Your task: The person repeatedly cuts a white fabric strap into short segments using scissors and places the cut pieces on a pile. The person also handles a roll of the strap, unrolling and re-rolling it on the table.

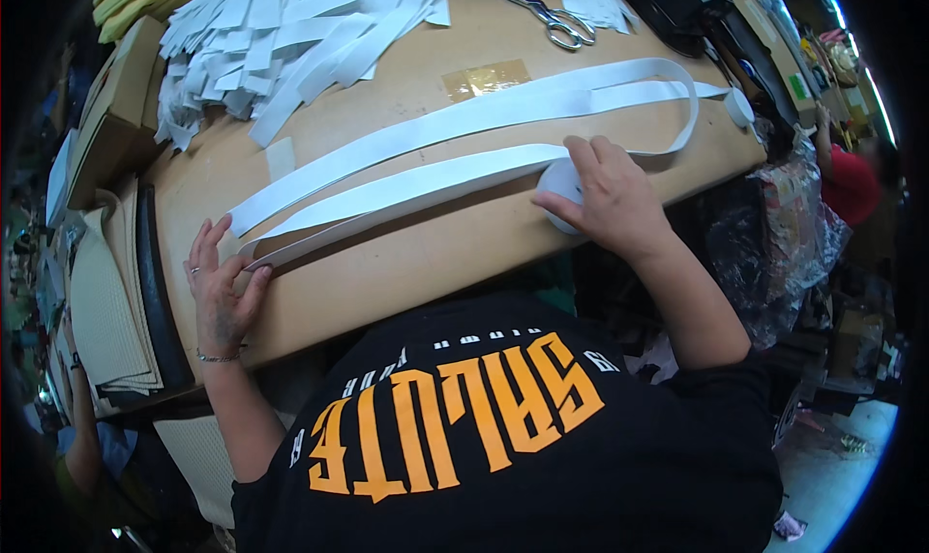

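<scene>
A long white strip (pixel 435 122) of flat band lies in several lengths across the wooden table (pixel 387 297), looping round at its right end. My left hand (pixel 221 292) pinches the strip between thumb and fingers at its left end, near the table's front edge. My right hand (pixel 617 200) grips a white roll (pixel 559 190) at the front edge, its fingertips on the band's upper length. The palm hides part of the roll. Another small white roll (pixel 739 108) stands at the table's right edge, touching a length of the band.
A heap of cut white strips (pixel 281 40) covers the back left, beside a cardboard box (pixel 111 118). Metal scissors (pixel 556 21) lie at the back, near a black device (pixel 677 11). Beige ribbed sheets (pixel 106 301) are at the left. A person in red (pixel 852 185) is at far right.
</scene>
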`<state>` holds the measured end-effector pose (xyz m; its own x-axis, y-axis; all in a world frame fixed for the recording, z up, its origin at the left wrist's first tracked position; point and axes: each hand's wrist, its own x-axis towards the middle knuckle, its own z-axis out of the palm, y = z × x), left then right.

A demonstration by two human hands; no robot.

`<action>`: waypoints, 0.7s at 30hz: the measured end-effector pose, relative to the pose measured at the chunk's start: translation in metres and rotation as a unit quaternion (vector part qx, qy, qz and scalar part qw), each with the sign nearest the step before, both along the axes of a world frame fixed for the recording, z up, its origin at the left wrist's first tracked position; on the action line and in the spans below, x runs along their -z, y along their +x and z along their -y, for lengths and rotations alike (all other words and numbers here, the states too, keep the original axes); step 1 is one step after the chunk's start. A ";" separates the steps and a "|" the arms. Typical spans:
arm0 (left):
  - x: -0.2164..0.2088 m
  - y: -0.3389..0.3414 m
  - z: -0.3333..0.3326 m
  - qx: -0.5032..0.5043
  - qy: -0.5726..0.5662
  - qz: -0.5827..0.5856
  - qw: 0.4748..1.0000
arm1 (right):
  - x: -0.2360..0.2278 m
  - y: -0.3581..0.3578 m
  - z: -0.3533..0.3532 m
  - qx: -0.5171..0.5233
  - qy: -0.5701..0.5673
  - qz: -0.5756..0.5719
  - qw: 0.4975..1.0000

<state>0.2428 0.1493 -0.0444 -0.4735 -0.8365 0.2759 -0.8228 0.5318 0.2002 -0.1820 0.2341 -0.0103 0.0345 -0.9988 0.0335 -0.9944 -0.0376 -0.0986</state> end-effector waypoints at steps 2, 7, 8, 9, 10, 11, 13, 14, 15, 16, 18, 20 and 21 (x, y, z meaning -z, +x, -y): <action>-0.001 -0.001 -0.001 -0.002 0.008 0.001 1.000 | -0.008 -0.008 -0.008 -0.064 -0.019 -0.002 0.998; -0.004 -0.002 -0.004 -0.028 0.028 0.012 0.999 | -0.043 -0.029 -0.011 -0.242 0.065 -0.136 0.959; -0.003 -0.002 -0.004 -0.026 0.028 0.009 0.999 | -0.037 -0.032 -0.008 -0.261 0.053 -0.154 0.952; -0.003 -0.003 -0.004 -0.025 0.028 0.006 0.999 | -0.032 -0.034 -0.004 -0.280 0.040 -0.171 0.944; -0.004 -0.003 -0.004 -0.026 0.029 0.004 0.999 | -0.032 -0.033 -0.001 -0.286 0.035 -0.166 0.943; -0.003 -0.002 -0.005 -0.027 0.026 0.011 0.999 | -0.031 -0.033 0.002 -0.294 0.029 -0.161 0.942; -0.002 -0.001 -0.005 -0.028 0.029 0.006 0.999 | -0.028 -0.034 0.007 -0.324 0.002 -0.173 0.930; -0.003 -0.001 -0.005 -0.025 0.031 0.003 0.999 | -0.026 -0.035 0.008 -0.331 0.006 -0.171 0.928; -0.005 0.000 -0.006 -0.024 0.033 0.006 0.999 | -0.024 -0.036 0.008 -0.337 0.011 -0.169 0.926; -0.006 -0.001 -0.006 -0.027 0.038 0.006 0.999 | -0.023 -0.038 0.008 -0.338 0.019 -0.171 0.925; -0.007 -0.002 -0.005 -0.029 0.048 0.007 0.998 | -0.023 -0.035 0.012 -0.333 0.017 -0.180 0.925; -0.003 -0.004 -0.004 -0.016 0.033 0.012 0.999 | -0.026 -0.033 0.014 -0.295 0.033 -0.187 0.936; -0.001 -0.004 -0.003 -0.004 0.027 0.010 1.000 | -0.024 -0.033 0.017 -0.298 0.028 -0.177 0.938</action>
